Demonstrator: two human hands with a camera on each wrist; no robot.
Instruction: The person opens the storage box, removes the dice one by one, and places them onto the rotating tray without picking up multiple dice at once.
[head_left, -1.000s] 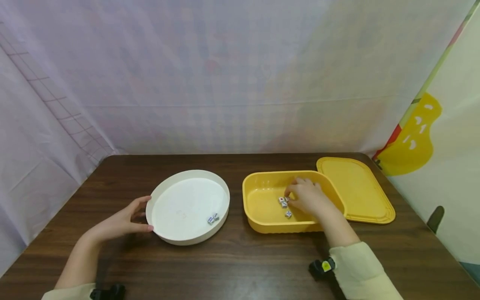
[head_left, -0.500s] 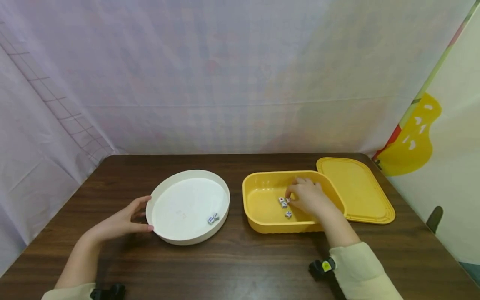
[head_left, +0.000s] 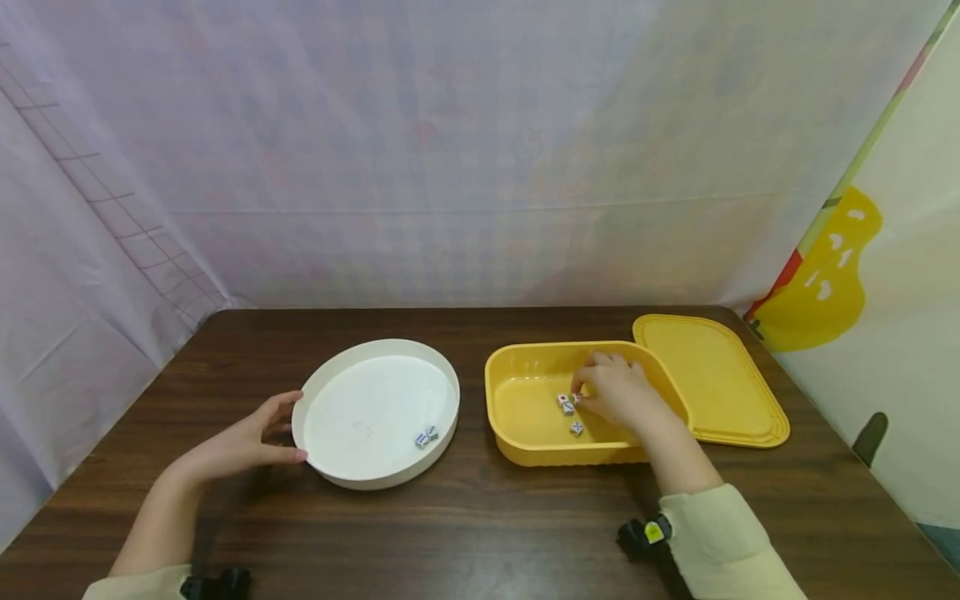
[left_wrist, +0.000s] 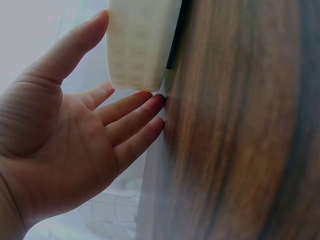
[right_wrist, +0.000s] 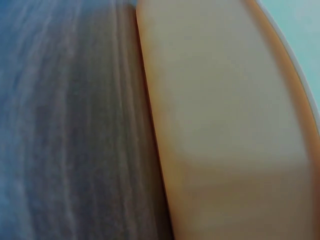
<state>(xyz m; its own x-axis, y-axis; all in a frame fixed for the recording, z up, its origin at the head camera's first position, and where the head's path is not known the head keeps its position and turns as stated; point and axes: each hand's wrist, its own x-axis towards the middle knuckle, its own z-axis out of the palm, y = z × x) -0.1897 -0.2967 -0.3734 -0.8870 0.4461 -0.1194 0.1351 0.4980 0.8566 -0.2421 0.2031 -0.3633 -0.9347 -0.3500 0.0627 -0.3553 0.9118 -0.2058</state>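
A round white tray (head_left: 367,417) with a raised rim stands left of centre, holding two white dice (head_left: 426,437) by its right wall. My left hand (head_left: 236,446) touches the tray's left side with thumb and fingertips spread apart; in the left wrist view its fingers (left_wrist: 132,120) are fairly straight. Inside a yellow box (head_left: 525,454), my right hand (head_left: 618,396) pinches a die (head_left: 577,399) between thumb and index finger. Right beside it lie two more dice (head_left: 566,406), and another die (head_left: 577,428) lies nearer the front wall. The right wrist view shows only the box's blurred outer wall (right_wrist: 230,100).
A flat yellow lid (head_left: 720,383) lies on the dark wooden table (head_left: 420,533), right of the box and partly behind it. Pale curtains (head_left: 420,167) hang beyond the table's back edge. Black straps with cameras (head_left: 637,537) sit at both wrists.
The right hand has shifted very slightly to the right, with the die at its fingertips. The left hand, tray and box have stayed in place.
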